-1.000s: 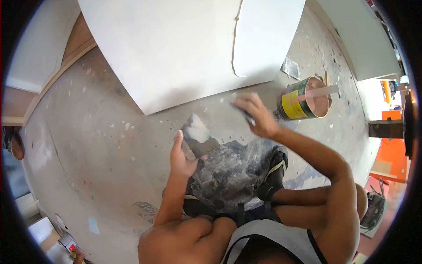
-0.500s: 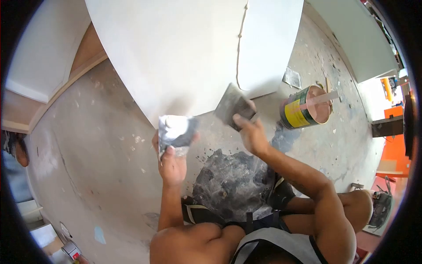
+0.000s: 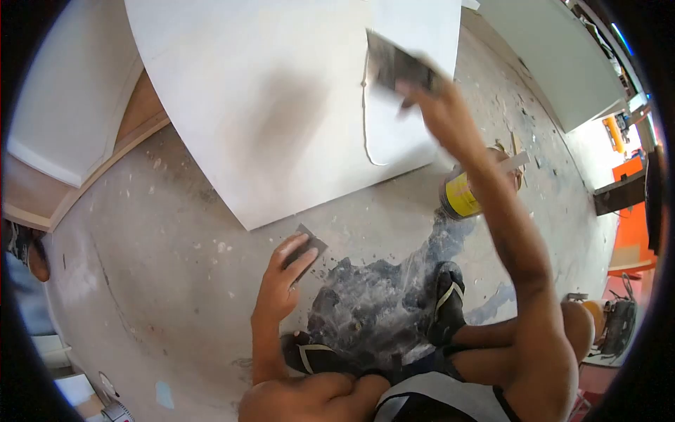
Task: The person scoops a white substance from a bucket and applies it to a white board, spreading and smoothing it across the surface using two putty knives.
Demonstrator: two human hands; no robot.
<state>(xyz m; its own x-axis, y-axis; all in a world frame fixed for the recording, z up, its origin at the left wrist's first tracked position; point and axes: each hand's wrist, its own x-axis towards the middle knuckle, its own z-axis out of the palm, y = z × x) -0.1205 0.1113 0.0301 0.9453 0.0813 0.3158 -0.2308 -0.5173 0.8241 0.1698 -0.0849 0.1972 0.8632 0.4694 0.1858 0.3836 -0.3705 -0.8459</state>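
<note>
My right hand (image 3: 444, 116) is closed around a dark flat putty spreader (image 3: 395, 62), blurred by motion, with its blade over the upper right of a big white panel (image 3: 218, 105). Below the blade, a thin wavy groove (image 3: 365, 123) runs down the panel and curves at the bottom. Lower down, my left hand (image 3: 278, 288) grips a second dark spreader (image 3: 309, 254), seen tilted, just below the panel's near edge. The putty on this left spreader is hidden from this angle.
A tin (image 3: 460, 195) with a yellow label stands right of the panel, partly behind my right forearm; a flat stick (image 3: 515, 162) lies across its top. Dark stains (image 3: 373, 302) spread on the concrete floor between my sandalled feet. Another person's shoe (image 3: 36, 260) shows at far left.
My right hand has moved up and forward over the panel with its spreader. My left hand has lowered slightly and turned its spreader, so the white putty face no longer shows.
</note>
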